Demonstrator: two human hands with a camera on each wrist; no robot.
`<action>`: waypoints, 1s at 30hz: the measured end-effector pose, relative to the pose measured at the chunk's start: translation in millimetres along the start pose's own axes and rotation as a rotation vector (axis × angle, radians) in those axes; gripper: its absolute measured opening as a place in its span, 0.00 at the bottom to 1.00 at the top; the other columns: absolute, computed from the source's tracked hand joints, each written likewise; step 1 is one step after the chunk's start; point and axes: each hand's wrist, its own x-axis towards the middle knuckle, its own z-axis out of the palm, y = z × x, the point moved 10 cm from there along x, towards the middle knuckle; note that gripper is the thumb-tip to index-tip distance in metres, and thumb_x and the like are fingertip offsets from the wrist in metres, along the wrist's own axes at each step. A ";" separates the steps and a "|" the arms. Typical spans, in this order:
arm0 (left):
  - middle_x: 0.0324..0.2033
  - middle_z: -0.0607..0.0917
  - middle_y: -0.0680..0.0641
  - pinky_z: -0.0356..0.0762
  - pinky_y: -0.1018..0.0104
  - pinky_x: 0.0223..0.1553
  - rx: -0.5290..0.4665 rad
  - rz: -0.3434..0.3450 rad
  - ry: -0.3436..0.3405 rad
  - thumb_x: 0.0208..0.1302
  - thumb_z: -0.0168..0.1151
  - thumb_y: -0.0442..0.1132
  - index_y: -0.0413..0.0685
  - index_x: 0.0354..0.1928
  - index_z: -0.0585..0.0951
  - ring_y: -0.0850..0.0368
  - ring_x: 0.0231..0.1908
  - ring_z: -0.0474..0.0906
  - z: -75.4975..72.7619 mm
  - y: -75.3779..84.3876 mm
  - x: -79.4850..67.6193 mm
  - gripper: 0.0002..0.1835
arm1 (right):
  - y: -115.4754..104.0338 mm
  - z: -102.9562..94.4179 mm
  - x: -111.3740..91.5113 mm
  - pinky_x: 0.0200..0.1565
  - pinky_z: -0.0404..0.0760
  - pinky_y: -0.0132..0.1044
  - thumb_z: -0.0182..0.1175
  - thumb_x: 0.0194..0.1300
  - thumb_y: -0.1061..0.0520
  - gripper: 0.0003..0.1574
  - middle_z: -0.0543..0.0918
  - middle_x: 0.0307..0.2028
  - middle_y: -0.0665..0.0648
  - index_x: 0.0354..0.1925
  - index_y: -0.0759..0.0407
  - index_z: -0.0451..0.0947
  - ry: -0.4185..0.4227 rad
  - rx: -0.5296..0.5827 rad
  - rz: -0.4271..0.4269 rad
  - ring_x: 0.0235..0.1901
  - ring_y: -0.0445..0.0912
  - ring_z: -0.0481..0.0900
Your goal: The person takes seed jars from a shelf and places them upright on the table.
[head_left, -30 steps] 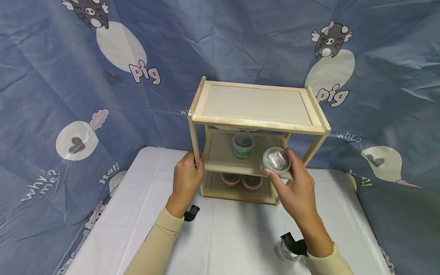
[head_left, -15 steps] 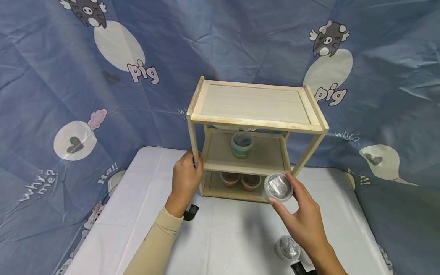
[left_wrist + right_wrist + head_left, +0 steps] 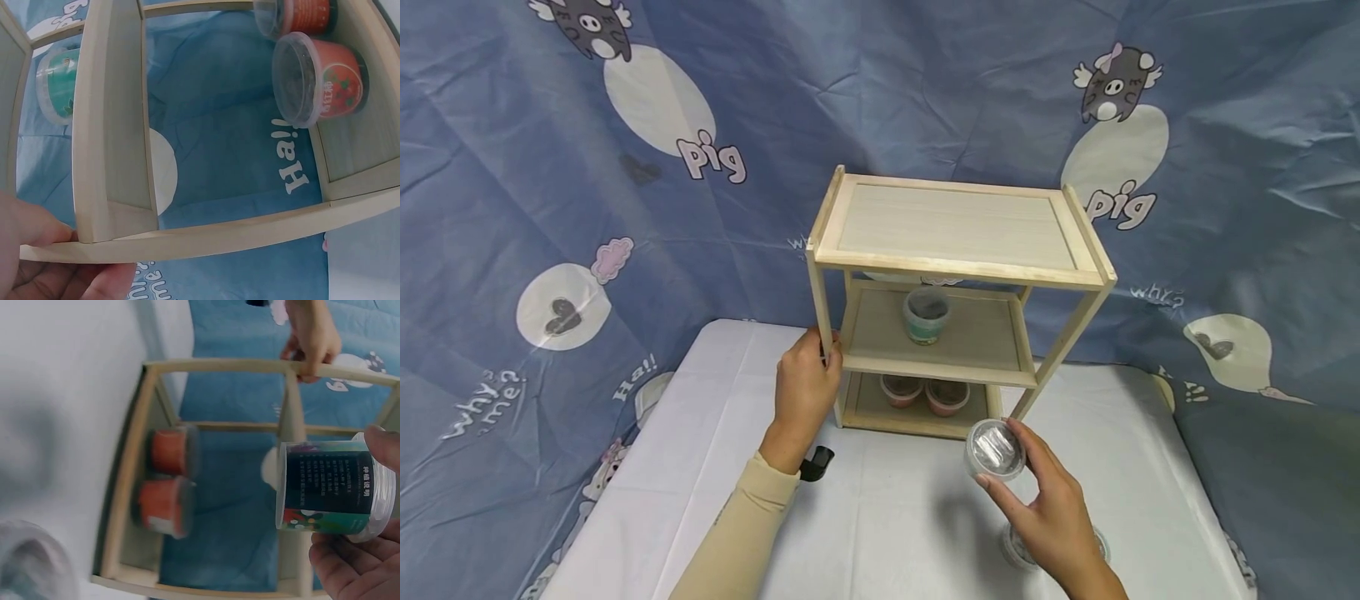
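Nearest, the right hand (image 3: 1060, 521) pinches a round, dark-and-green-labelled clear plastic cup (image 3: 328, 487) above the white table (image 3: 883, 517). Beyond, the left hand (image 3: 805, 387) grips a pale wooden three-tier rack (image 3: 958, 229) bearing a teal plastic cup (image 3: 926, 318) and two red plastic cups (image 3: 947, 400). Probably a carrying step; the next move likely calls for a level cup and steady rack.

A person's beige-sleeved left arm (image 3: 741, 521) reaches forward, the left grip (image 3: 805, 379) curled closed; the right grip (image 3: 1051, 508), nearer the body, clasps with thumb and fingers apart.
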 end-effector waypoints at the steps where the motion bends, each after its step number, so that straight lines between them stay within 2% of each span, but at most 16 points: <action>1: 0.36 0.88 0.38 0.82 0.53 0.24 0.000 0.001 -0.001 0.71 0.64 0.29 0.35 0.46 0.84 0.46 0.28 0.86 0.2 0.1 0.1 0.06 | 1.8 2.2 -2.9 0.60 0.68 0.18 0.84 0.50 0.63 0.55 0.80 0.64 0.60 0.73 0.61 0.70 -0.003 0.000 0.011 0.59 0.57 0.82; 5: 0.36 0.88 0.38 0.81 0.54 0.21 -0.003 0.005 0.002 0.72 0.63 0.29 0.35 0.45 0.84 0.47 0.26 0.85 0.4 0.6 0.2 0.05 | 11.3 10.6 -14.3 0.60 0.67 0.18 0.84 0.49 0.63 0.53 0.79 0.63 0.59 0.71 0.63 0.71 -0.021 0.005 0.065 0.60 0.56 0.81; 10: 0.35 0.88 0.39 0.81 0.54 0.22 0.000 0.007 0.009 0.72 0.64 0.30 0.35 0.45 0.84 0.47 0.27 0.85 -0.3 1.5 0.5 0.05 | 26.9 21.4 -29.7 0.59 0.64 0.15 0.84 0.50 0.61 0.52 0.79 0.63 0.62 0.69 0.64 0.70 -0.050 0.007 0.141 0.60 0.59 0.80; 14: 0.35 0.87 0.39 0.80 0.54 0.22 0.002 0.006 0.006 0.73 0.63 0.31 0.35 0.45 0.84 0.47 0.25 0.83 -0.3 1.8 0.3 0.05 | 39.0 28.6 -45.9 0.58 0.61 0.12 0.84 0.51 0.58 0.52 0.80 0.62 0.63 0.69 0.63 0.70 -0.060 -0.034 0.188 0.59 0.61 0.82; 16: 0.35 0.87 0.39 0.80 0.54 0.22 0.006 0.007 0.006 0.73 0.63 0.31 0.35 0.45 0.84 0.47 0.26 0.84 -0.8 1.7 0.2 0.05 | 42.5 32.0 -52.7 0.59 0.67 0.17 0.85 0.50 0.57 0.52 0.81 0.62 0.62 0.68 0.63 0.71 -0.058 -0.065 0.182 0.59 0.60 0.82; 20: 0.35 0.87 0.38 0.81 0.54 0.23 0.010 0.010 0.010 0.72 0.64 0.30 0.34 0.46 0.84 0.46 0.27 0.85 -1.7 1.6 0.7 0.06 | 44.8 42.1 -63.3 0.56 0.81 0.42 0.86 0.47 0.57 0.54 0.81 0.62 0.61 0.69 0.62 0.71 -0.075 -0.102 0.127 0.58 0.58 0.83; 21: 0.35 0.87 0.38 0.82 0.54 0.23 0.012 0.009 0.012 0.72 0.64 0.30 0.34 0.46 0.84 0.46 0.27 0.85 -1.7 1.4 0.9 0.05 | 45.0 45.0 -65.7 0.54 0.82 0.49 0.86 0.47 0.56 0.55 0.81 0.61 0.61 0.69 0.61 0.71 -0.081 -0.105 0.114 0.58 0.58 0.83; 23: 0.35 0.87 0.39 0.82 0.53 0.24 0.010 0.009 0.009 0.72 0.63 0.30 0.34 0.46 0.84 0.46 0.27 0.85 -1.0 1.4 1.0 0.05 | 45.6 49.9 -70.5 0.51 0.83 0.56 0.86 0.46 0.55 0.55 0.82 0.60 0.62 0.69 0.61 0.71 -0.085 -0.116 0.091 0.57 0.59 0.83; 30: 0.37 0.88 0.38 0.85 0.52 0.27 0.020 0.000 -0.002 0.72 0.64 0.31 0.35 0.46 0.84 0.43 0.32 0.88 0.8 1.2 -0.2 0.06 | 46.0 58.2 -80.3 0.47 0.85 0.57 0.87 0.42 0.50 0.53 0.85 0.57 0.61 0.65 0.61 0.76 -0.056 -0.176 0.047 0.53 0.58 0.85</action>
